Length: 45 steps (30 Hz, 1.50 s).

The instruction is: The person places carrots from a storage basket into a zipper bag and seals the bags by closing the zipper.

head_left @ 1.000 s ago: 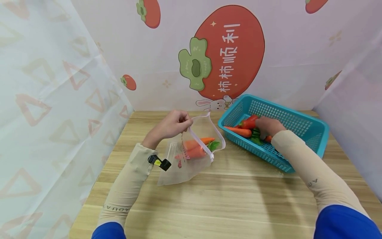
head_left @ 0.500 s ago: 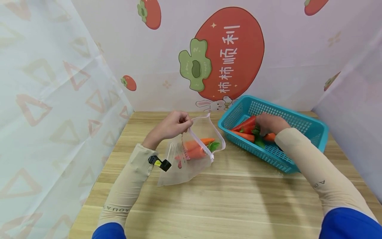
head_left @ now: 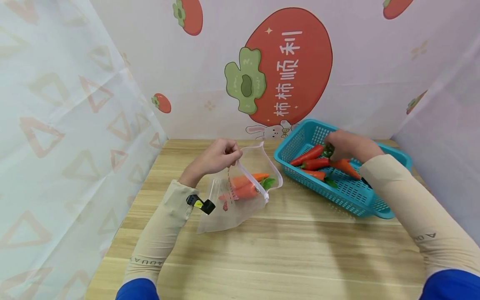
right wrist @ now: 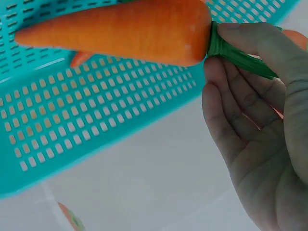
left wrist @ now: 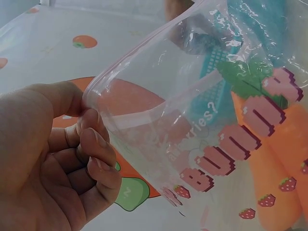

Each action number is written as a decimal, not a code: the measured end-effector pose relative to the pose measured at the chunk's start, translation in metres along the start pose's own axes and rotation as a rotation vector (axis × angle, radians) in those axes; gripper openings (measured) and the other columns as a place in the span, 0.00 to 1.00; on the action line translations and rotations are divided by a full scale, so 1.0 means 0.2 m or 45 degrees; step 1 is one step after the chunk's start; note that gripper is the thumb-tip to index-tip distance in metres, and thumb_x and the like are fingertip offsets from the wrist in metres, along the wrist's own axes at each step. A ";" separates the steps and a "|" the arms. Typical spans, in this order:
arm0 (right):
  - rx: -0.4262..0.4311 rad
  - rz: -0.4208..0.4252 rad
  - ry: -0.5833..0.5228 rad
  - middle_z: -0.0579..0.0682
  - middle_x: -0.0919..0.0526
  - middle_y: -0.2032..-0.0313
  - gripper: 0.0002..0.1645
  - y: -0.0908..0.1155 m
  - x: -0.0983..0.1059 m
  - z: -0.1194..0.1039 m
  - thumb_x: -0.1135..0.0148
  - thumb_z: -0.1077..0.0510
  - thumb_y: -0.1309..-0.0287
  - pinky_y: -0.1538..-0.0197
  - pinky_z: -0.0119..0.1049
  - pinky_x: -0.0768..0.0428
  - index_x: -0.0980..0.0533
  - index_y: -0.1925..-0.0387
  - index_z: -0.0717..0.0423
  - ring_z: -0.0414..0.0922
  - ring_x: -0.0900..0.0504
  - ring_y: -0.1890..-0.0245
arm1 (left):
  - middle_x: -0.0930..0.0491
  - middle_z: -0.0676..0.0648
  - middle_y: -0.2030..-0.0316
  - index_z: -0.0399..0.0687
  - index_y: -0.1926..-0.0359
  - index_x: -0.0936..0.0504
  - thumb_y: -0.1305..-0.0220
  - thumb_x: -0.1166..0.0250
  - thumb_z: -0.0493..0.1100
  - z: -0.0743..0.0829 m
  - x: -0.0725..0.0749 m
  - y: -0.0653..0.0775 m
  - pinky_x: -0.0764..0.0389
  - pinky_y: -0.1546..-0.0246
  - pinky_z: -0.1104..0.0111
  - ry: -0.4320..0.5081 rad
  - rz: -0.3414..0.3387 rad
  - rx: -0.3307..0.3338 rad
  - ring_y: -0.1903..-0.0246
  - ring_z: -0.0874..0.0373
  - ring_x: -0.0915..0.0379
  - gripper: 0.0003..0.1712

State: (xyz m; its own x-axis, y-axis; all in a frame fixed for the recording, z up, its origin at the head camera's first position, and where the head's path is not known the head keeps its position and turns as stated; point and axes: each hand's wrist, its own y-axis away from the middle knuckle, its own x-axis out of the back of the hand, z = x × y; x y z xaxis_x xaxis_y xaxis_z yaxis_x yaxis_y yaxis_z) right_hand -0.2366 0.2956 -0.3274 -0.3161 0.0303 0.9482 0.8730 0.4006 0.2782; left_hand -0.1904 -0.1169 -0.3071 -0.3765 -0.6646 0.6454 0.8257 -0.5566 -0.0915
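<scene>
My left hand (head_left: 221, 156) pinches the rim of a clear zip bag (head_left: 221, 218), keeping its mouth apart. Inside the bag lie orange carrots (left wrist: 257, 178) with a green leafy top, behind pink printed lettering. Over the teal basket (head_left: 337, 199), my right hand (head_left: 350, 145) pinches a carrot (right wrist: 125, 33) by its green top, between thumb and fingers. That carrot slants with its tip toward the basket's near right. To its left in the basket are red chili peppers (head_left: 309, 155) and another carrot (head_left: 314, 174), partly overlapped by a pepper.
The basket stands at the right rear of the wooden table (head_left: 270, 258), close to the back wall sheet (head_left: 202, 71) with its fruit print. A side sheet (head_left: 67, 146) hangs along the left edge. The bag lies left of the basket.
My right hand has moved up and to the right, raising the carrot by its green top and uncovering the peppers. The left hand and bag stay in place.
</scene>
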 end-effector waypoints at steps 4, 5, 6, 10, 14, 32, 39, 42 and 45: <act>0.014 0.059 -0.004 0.55 0.15 0.62 0.19 0.05 0.04 0.02 0.23 0.62 0.48 0.63 0.46 0.14 0.18 0.56 0.64 0.49 0.20 0.64 | 0.26 0.52 0.80 0.45 0.73 0.20 0.28 0.43 0.39 0.01 0.00 0.00 0.29 0.80 0.71 0.002 0.001 -0.002 0.82 0.59 0.33 0.14; 0.019 0.078 -0.009 0.55 0.15 0.63 0.18 0.06 0.05 0.02 0.23 0.62 0.49 0.63 0.46 0.14 0.18 0.57 0.64 0.49 0.20 0.65 | 0.26 0.52 0.80 0.45 0.73 0.20 0.28 0.43 0.39 0.01 0.00 0.00 0.29 0.80 0.71 0.000 0.000 -0.003 0.82 0.59 0.33 0.14; 0.022 0.099 -0.018 0.55 0.15 0.63 0.18 0.07 0.05 0.03 0.23 0.61 0.49 0.63 0.46 0.14 0.18 0.57 0.63 0.48 0.20 0.65 | 0.26 0.52 0.80 0.45 0.73 0.20 0.28 0.43 0.39 0.01 0.00 0.00 0.29 0.79 0.71 0.000 0.000 -0.003 0.82 0.59 0.33 0.14; 0.035 0.189 -0.076 0.56 0.14 0.63 0.17 0.12 0.08 0.05 0.24 0.61 0.49 0.63 0.46 0.14 0.17 0.58 0.65 0.48 0.19 0.67 | 0.26 0.52 0.80 0.46 0.73 0.21 0.28 0.44 0.39 0.01 0.00 0.00 0.29 0.79 0.70 -0.007 -0.001 0.000 0.81 0.59 0.33 0.14; 0.025 0.272 -0.143 0.59 0.13 0.62 0.19 0.16 0.09 0.09 0.24 0.60 0.46 0.63 0.46 0.13 0.17 0.56 0.68 0.48 0.18 0.67 | 0.26 0.52 0.80 0.46 0.73 0.21 0.28 0.43 0.38 0.01 0.00 0.00 0.29 0.79 0.70 -0.010 -0.003 0.001 0.82 0.59 0.33 0.14; -0.151 0.564 -0.425 0.62 0.13 0.64 0.24 0.36 0.04 0.17 0.21 0.53 0.42 0.71 0.32 0.23 0.17 0.53 0.69 0.48 0.20 0.68 | 0.26 0.52 0.80 0.46 0.73 0.20 0.29 0.44 0.38 0.00 0.00 -0.01 0.29 0.79 0.71 -0.017 -0.003 -0.004 0.82 0.59 0.33 0.14; -0.225 0.657 -0.506 0.61 0.12 0.64 0.30 0.46 0.04 0.15 0.23 0.48 0.40 0.73 0.32 0.23 0.17 0.47 0.69 0.35 0.22 0.72 | 0.26 0.52 0.80 0.46 0.73 0.21 0.29 0.44 0.38 -0.01 0.00 -0.01 0.30 0.79 0.71 -0.020 -0.011 -0.008 0.82 0.59 0.34 0.14; -0.244 0.706 -0.568 0.48 0.12 0.70 0.29 0.49 0.05 0.13 0.23 0.47 0.40 0.74 0.33 0.23 0.16 0.48 0.66 0.32 0.22 0.75 | 0.26 0.52 0.80 0.46 0.74 0.21 0.28 0.44 0.38 0.00 0.00 -0.01 0.30 0.79 0.71 -0.032 -0.010 -0.007 0.81 0.59 0.34 0.14; -0.250 0.736 -0.637 0.35 0.15 0.74 0.26 0.52 0.06 0.11 0.23 0.47 0.40 0.74 0.33 0.22 0.15 0.50 0.64 0.32 0.19 0.75 | 0.26 0.52 0.80 0.46 0.75 0.22 0.28 0.43 0.39 0.00 0.00 -0.01 0.30 0.79 0.71 -0.045 -0.008 -0.014 0.81 0.59 0.33 0.14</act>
State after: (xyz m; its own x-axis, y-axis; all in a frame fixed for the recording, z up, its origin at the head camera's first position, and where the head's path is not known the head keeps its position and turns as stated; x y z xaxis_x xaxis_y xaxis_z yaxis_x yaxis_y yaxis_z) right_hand -0.1581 0.3582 -0.2900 0.1190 0.6115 0.7823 0.9848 0.0278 -0.1716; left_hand -0.1924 -0.1154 -0.3082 -0.3665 -0.6428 0.6727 0.8184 -0.5666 -0.0955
